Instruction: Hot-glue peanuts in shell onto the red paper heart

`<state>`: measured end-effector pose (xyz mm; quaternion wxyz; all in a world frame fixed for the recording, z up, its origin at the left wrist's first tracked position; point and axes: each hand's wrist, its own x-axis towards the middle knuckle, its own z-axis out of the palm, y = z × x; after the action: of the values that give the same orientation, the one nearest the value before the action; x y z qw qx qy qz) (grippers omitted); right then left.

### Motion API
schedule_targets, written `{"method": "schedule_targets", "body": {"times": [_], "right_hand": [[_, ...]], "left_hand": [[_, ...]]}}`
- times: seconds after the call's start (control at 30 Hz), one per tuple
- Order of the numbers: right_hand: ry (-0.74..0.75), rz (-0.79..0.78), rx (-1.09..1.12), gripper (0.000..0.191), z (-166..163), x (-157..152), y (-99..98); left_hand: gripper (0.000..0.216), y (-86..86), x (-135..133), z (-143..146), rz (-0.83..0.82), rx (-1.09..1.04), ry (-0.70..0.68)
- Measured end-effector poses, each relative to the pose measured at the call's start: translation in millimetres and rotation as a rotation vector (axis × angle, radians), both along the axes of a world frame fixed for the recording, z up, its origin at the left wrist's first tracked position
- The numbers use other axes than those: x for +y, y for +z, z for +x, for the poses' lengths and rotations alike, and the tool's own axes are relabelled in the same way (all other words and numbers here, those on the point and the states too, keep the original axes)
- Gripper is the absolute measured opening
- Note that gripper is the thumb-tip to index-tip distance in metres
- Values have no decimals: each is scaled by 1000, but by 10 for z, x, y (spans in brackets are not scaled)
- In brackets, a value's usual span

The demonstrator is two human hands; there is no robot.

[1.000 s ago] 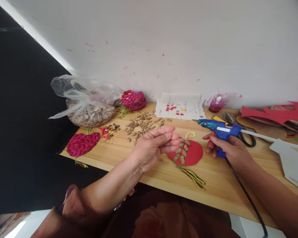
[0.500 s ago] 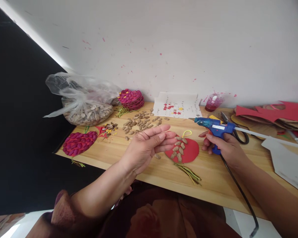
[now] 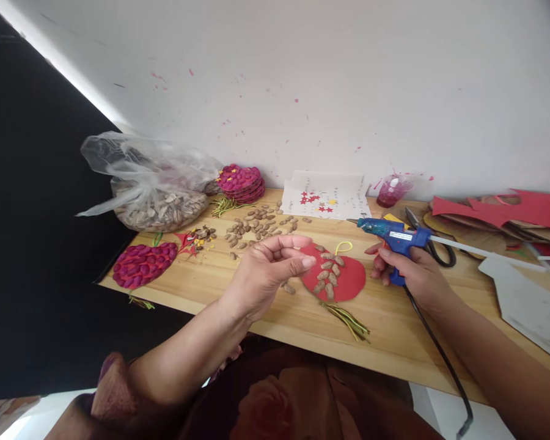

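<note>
My left hand [image 3: 263, 269] hovers palm-up over the wooden table [image 3: 394, 342], its fingers curled in with the fingertips together; whatever they hold is hidden. Its fingertips reach the left edge of a red felt piece [image 3: 351, 282] that bears rows of tan seeds [image 3: 327, 272], a yellow loop [image 3: 343, 246] at its top and a green-yellow tassel [image 3: 348, 321] below. My right hand [image 3: 415, 272] grips a blue glue gun [image 3: 396, 236] just right of the felt piece. Its nozzle points left above the felt and its black cord [image 3: 440, 360] runs off the table's front.
A clear bag of seeds [image 3: 160, 198] stands at the back left, with loose seeds [image 3: 256, 223] beside it. Nearby are a magenta stack [image 3: 241, 181], a magenta heart [image 3: 140, 264], a starred paper [image 3: 327, 195], a pink bottle [image 3: 392, 190], scissors [image 3: 433, 244] and red card pieces [image 3: 508, 211].
My left hand's fingers have curled from stretched out into a loose pinch and drawn back a little to the left. The right hand keeps the glue gun in about the same place.
</note>
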<state>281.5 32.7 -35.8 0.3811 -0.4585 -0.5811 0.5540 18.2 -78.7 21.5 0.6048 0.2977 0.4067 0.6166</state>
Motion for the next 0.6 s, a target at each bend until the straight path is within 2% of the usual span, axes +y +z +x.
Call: {"method": "schedule_targets", "body": {"times": [0.33,0.6], "right_hand": [[3,-1,-7,35,2,6,10],[3,-7,-7,39,2,14,8]], "left_hand": [[33,14,-33,-3,-43,-127,-39],[36,55,-83,-3,-18,-115,-51]]}}
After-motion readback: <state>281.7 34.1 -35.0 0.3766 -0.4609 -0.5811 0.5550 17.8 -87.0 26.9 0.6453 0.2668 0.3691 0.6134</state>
